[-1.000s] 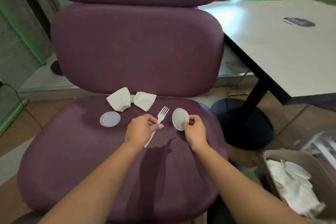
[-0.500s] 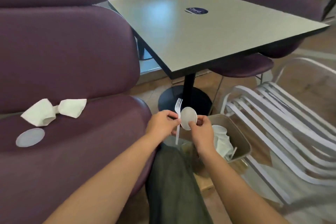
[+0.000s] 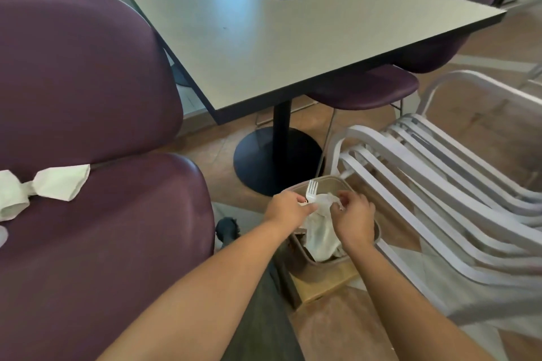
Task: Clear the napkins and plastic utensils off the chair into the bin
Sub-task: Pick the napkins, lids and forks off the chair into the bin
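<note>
Both hands now reaching further out than half a second ago, sitting directly over bin (image 3: pixel 330 264). Left hand (image 3: pixel 289 208) pinching fork (image 3: pixel 311 192) between thumb and fingers, tines pointing up just beyond fingertips. Right hand (image 3: pixel 353 218) curling fingers loosely around blurred lid (image 3: pixel 325 199); contact unclear. White waste lying in bin under fingers. Napkins (image 3: pixel 38 186) lying far left of fingers on chair (image 3: pixel 117 228). Table (image 3: pixel 293 38) standing beyond fingertips.
</note>
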Demonstrator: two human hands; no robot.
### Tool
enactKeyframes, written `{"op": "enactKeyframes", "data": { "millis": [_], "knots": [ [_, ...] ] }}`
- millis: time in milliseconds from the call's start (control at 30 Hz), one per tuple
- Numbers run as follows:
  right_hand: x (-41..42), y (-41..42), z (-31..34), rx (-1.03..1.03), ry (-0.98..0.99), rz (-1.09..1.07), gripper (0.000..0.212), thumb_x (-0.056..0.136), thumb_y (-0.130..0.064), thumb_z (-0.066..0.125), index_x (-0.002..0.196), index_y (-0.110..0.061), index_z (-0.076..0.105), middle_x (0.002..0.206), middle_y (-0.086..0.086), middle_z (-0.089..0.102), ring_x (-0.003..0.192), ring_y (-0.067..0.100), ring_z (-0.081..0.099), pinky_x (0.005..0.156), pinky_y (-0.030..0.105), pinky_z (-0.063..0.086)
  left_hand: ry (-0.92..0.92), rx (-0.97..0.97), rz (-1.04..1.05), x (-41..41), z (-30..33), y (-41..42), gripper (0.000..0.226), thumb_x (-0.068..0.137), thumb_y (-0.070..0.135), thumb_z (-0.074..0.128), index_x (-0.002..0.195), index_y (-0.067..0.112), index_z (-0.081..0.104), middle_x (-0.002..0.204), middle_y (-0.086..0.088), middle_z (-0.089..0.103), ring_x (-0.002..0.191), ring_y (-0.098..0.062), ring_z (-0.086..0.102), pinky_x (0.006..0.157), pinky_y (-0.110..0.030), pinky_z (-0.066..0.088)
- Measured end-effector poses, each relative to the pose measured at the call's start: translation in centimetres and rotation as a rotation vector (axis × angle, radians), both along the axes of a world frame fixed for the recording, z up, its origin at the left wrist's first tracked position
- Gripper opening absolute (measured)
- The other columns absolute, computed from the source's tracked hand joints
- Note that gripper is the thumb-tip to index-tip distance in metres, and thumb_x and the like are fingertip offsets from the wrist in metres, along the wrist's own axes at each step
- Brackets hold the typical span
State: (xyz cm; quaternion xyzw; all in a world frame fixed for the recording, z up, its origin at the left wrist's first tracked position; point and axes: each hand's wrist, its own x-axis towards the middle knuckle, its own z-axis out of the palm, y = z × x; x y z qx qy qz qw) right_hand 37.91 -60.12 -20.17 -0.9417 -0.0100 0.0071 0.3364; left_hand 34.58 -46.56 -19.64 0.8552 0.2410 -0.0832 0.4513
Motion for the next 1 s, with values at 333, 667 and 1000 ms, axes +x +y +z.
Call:
{"op": "enactKeyframes", "data": {
  "millis": [333, 667, 1000],
  "knots": [
    [-0.6, 3.5, 0.0, 0.020, 0.085, 0.134, 0.030, 0.093, -0.021, 0.059, 0.122, -0.020, 0.066, 0.126, 0.004, 0.062, 0.122, 0.026, 0.045, 0.100, 0.037, 0.040, -0.056, 0.028, 0.081, -0.9, -0.4, 3.6, 0.025, 0.095, 0.035, 0.055, 0.115, 0.026, 0.068, 0.114, 0.006, 0.068, 0.105, -0.015, 0.061, 0.089, -0.028, 0.049],
    [-4.5, 15.5, 3.1, 0.116, 0.098, 0.516, 0.036, 0.090, -0.020, 0.060, 0.126, -0.019, 0.064, 0.126, 0.003, 0.063, 0.122, 0.022, 0.053, 0.102, 0.037, 0.045, -0.115, 0.232, 0.317, -8.1, 4.1, 14.7, 0.020, 0.094, 0.039, 0.052, 0.107, 0.039, 0.066, 0.108, 0.010, 0.068, 0.104, -0.014, 0.062, 0.088, -0.033, 0.051],
    [-12.2, 29.1, 4.7, 0.016, 0.090, 0.872, 0.041, 0.092, -0.027, 0.057, 0.133, -0.021, 0.057, 0.133, 0.007, 0.057, 0.122, 0.028, 0.051, 0.107, 0.038, 0.041, -0.010, 0.433, 0.529, -21.0, 4.9, 26.4, 0.021, 0.093, 0.035, 0.053, 0.111, 0.036, 0.066, 0.115, 0.007, 0.067, 0.106, -0.016, 0.062, 0.087, -0.033, 0.050]
  ]
}}
